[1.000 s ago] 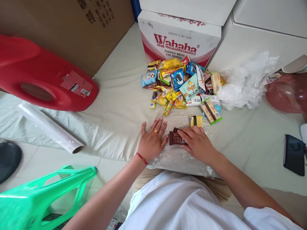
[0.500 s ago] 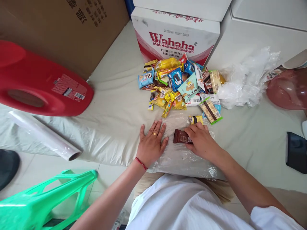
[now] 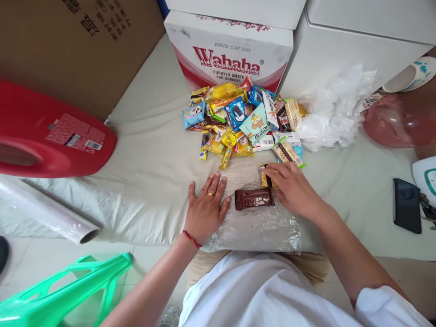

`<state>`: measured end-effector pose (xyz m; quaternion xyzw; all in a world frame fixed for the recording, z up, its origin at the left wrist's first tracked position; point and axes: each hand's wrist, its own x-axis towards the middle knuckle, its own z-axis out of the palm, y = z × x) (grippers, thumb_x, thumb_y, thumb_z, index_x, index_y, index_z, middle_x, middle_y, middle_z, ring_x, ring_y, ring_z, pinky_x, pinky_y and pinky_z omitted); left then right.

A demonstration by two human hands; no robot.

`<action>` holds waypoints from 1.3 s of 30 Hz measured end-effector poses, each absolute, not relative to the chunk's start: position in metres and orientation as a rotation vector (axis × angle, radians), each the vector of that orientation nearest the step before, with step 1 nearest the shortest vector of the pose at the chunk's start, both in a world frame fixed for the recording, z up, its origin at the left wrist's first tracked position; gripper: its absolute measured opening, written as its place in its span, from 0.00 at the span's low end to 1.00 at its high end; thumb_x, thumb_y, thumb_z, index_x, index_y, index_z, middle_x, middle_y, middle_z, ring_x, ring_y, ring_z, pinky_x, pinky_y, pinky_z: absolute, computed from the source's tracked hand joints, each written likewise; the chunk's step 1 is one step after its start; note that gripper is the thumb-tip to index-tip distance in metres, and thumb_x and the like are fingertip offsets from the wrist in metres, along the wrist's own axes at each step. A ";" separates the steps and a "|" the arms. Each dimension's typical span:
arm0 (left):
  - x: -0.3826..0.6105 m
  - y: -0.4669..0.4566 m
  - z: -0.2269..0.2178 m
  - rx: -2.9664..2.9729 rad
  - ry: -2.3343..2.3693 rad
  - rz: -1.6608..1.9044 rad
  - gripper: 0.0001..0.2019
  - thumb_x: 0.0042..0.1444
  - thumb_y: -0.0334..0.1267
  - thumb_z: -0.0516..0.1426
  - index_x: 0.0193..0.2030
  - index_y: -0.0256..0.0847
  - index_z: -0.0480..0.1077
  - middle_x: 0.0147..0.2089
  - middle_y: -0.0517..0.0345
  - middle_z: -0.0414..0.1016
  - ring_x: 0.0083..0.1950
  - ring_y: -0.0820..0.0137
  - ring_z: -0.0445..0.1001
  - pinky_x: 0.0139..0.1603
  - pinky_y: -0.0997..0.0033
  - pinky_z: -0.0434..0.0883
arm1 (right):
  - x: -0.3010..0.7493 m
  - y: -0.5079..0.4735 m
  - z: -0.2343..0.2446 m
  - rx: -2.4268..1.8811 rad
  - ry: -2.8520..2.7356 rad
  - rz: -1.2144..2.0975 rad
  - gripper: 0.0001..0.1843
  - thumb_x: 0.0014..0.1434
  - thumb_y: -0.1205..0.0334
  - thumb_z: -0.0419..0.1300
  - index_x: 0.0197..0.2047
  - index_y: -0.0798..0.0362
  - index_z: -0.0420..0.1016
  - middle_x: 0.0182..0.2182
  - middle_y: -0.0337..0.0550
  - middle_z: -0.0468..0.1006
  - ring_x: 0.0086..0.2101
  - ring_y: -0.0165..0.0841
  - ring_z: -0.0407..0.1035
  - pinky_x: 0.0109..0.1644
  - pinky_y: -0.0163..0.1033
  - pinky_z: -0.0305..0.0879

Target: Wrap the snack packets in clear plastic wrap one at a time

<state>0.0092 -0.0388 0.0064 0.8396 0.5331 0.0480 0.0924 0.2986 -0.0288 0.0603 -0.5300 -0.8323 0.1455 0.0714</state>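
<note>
My left hand (image 3: 207,206) lies flat with fingers spread on the left edge of a clear plastic bag (image 3: 252,231). On the bag rests a brown-wrapped snack bar (image 3: 252,199), lying crosswise between my hands. My right hand (image 3: 294,188) is closed over a small yellow-wrapped snack (image 3: 264,176) just above the brown bar, and its fingers cover much of the wrapper. Beyond the bag sits a pile of wrapped snacks (image 3: 235,113), in which a light green packet (image 3: 256,124) and a blue cookie packet (image 3: 235,112) show.
Behind the pile stands a Wahaha water carton (image 3: 231,50). Crumpled clear bags (image 3: 334,113) and a pink translucent bowl (image 3: 391,122) are at right, near a phone (image 3: 407,205). A red jug (image 3: 61,136), a plastic film roll (image 3: 51,206) and a green stool (image 3: 68,290) are at left.
My right hand has let go of the brown snack bar, which now lies on the bag, and has moved up onto the yellow snack. My left hand stays flat. The view has shifted.
</note>
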 end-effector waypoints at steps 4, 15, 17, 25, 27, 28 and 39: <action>0.009 -0.039 0.005 2.509 1.588 0.151 0.30 0.73 0.49 0.44 0.79 0.46 0.53 0.79 0.46 0.53 0.79 0.53 0.56 0.78 0.30 0.40 | 0.311 -0.010 0.053 -1.393 -2.749 0.571 0.42 0.53 0.77 0.60 0.71 0.48 0.67 0.74 0.52 0.59 0.72 0.53 0.47 0.70 0.63 0.55; 0.009 -0.039 0.005 2.537 1.596 0.161 0.29 0.73 0.48 0.44 0.79 0.47 0.54 0.79 0.46 0.54 0.78 0.53 0.58 0.78 0.30 0.42 | 0.351 -0.011 0.084 -1.399 -2.285 0.645 0.14 0.64 0.70 0.54 0.45 0.47 0.79 0.59 0.47 0.76 0.56 0.39 0.72 0.60 0.48 0.69; 0.008 -0.039 0.005 2.542 1.594 0.160 0.29 0.73 0.48 0.44 0.79 0.48 0.54 0.79 0.46 0.54 0.79 0.53 0.57 0.78 0.31 0.42 | 0.355 0.000 0.100 -1.489 -2.091 0.483 0.10 0.65 0.66 0.55 0.39 0.47 0.77 0.52 0.45 0.80 0.52 0.39 0.75 0.58 0.47 0.69; 0.008 -0.038 0.004 2.529 1.599 0.146 0.29 0.74 0.49 0.43 0.78 0.46 0.55 0.79 0.46 0.54 0.79 0.52 0.57 0.77 0.29 0.43 | 0.343 0.027 0.113 -1.536 -2.257 0.334 0.12 0.67 0.62 0.55 0.50 0.49 0.78 0.50 0.48 0.80 0.51 0.44 0.70 0.58 0.50 0.65; 0.008 -0.039 0.005 2.526 1.600 0.138 0.29 0.74 0.49 0.43 0.78 0.46 0.55 0.79 0.46 0.54 0.79 0.53 0.57 0.77 0.29 0.44 | 0.347 0.010 0.098 -1.543 -2.449 0.451 0.17 0.65 0.60 0.61 0.56 0.48 0.77 0.53 0.48 0.79 0.53 0.47 0.69 0.58 0.51 0.66; 0.009 -0.039 0.006 2.525 1.598 0.132 0.29 0.74 0.49 0.43 0.78 0.46 0.55 0.79 0.46 0.54 0.79 0.53 0.57 0.77 0.29 0.44 | 0.351 0.000 0.088 -1.590 -2.499 0.476 0.21 0.63 0.59 0.63 0.59 0.48 0.76 0.55 0.49 0.78 0.53 0.48 0.68 0.56 0.51 0.67; 0.009 -0.041 0.006 2.506 1.610 0.109 0.29 0.74 0.49 0.43 0.78 0.45 0.55 0.80 0.47 0.52 0.80 0.55 0.54 0.79 0.33 0.43 | 0.398 -0.069 0.064 -1.732 -2.218 0.368 0.27 0.67 0.52 0.59 0.68 0.40 0.68 0.54 0.50 0.79 0.51 0.49 0.74 0.54 0.56 0.74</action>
